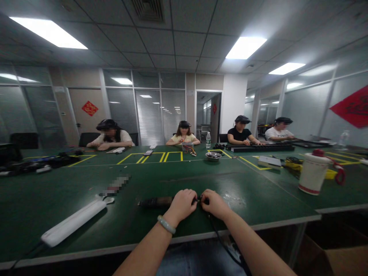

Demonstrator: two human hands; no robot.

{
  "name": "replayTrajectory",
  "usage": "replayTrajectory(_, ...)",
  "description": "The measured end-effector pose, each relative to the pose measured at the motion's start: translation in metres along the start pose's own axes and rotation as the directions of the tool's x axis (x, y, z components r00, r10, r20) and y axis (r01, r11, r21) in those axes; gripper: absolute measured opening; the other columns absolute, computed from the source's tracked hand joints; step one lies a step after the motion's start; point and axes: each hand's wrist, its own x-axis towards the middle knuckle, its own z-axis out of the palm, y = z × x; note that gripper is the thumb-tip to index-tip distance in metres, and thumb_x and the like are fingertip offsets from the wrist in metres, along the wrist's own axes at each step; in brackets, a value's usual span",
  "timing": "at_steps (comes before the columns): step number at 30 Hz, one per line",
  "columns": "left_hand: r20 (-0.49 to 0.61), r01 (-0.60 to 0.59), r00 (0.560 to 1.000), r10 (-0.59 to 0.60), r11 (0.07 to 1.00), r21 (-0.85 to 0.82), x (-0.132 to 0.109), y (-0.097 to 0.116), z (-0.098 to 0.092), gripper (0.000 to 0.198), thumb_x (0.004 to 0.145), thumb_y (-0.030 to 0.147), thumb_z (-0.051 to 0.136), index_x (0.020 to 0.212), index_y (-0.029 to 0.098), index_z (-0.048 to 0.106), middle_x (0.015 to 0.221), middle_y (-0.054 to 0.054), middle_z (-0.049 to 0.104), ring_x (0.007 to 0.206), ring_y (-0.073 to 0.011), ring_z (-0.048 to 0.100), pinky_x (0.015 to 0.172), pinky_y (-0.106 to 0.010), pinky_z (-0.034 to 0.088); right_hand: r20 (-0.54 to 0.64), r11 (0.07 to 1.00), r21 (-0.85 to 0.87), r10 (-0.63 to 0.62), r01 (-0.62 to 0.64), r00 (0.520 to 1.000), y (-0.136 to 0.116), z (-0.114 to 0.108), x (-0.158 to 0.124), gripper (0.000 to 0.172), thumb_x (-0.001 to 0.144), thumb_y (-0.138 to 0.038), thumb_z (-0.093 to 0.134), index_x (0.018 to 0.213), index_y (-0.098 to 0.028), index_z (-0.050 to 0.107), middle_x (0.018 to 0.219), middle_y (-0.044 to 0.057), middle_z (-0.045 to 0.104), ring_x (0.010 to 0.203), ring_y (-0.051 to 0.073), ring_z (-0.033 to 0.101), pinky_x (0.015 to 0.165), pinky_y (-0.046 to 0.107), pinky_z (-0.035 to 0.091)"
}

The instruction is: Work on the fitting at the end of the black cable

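Observation:
A dark, cylindrical tool [156, 202], shaped like an electric screwdriver, lies on the green table with its narrow tip pointing left. My left hand [182, 207] is closed around its right end, hiding that part. Close beside it, my right hand [214, 204] pinches the end of a black cable [215, 227], which hangs over the table's front edge. A small dark piece shows between the two hands; whether cable and tool are joined there I cannot tell.
A white power strip [76, 222] lies at left. At right stand a white cup with a red lid [314, 172] and a yellow tray [294, 167]. A metal bowl [213, 156] and a bottle [208, 140] are farther back. Several people sit across the table [138, 226].

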Motion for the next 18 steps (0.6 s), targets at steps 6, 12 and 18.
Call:
replayTrajectory(6, 0.001, -0.010, 1.000, 0.010, 1.000, -0.010, -0.0003, -0.0008, -0.0004, 0.010, 0.083, 0.024, 0.059, 0.093, 0.021, 0.059, 0.093, -0.004, 0.063, 0.092, -0.0198, 0.056, 0.080, -0.031, 0.040, 0.005, 1.000, 0.014, -0.015, 0.015, 1.000, -0.0001, -0.0002, -0.0002, 0.006, 0.071, -0.014, 0.065, 0.074, -0.020, 0.066, 0.088, 0.002, 0.062, 0.082, 0.015, 0.058, 0.079, 0.026, 0.041)
replayTrajectory(12, 0.005, 0.008, 1.000, -0.008, 1.000, -0.008, 0.0000, -0.0001, -0.0011, 0.008, 0.085, 0.025, 0.059, 0.091, 0.021, 0.058, 0.092, -0.003, 0.063, 0.090, -0.0192, 0.056, 0.078, -0.031, 0.040, 0.001, 0.999, -0.017, 0.029, -0.029, 1.000, -0.0013, -0.0010, -0.0002, 0.007, 0.070, -0.013, 0.065, 0.074, -0.020, 0.065, 0.086, 0.002, 0.062, 0.081, 0.016, 0.058, 0.078, 0.026, 0.042)
replayTrajectory(18, 0.005, 0.010, 1.000, -0.010, 1.000, -0.020, 0.0005, 0.0008, -0.0020, 0.007, 0.085, 0.024, 0.058, 0.092, 0.022, 0.058, 0.092, -0.002, 0.063, 0.089, -0.0191, 0.056, 0.077, -0.032, 0.039, 0.018, 1.000, 0.000, 0.002, -0.002, 1.000, -0.0047, -0.0024, 0.0005, 0.003, 0.074, -0.019, 0.066, 0.076, -0.021, 0.067, 0.088, 0.002, 0.062, 0.082, 0.016, 0.058, 0.081, 0.027, 0.041)
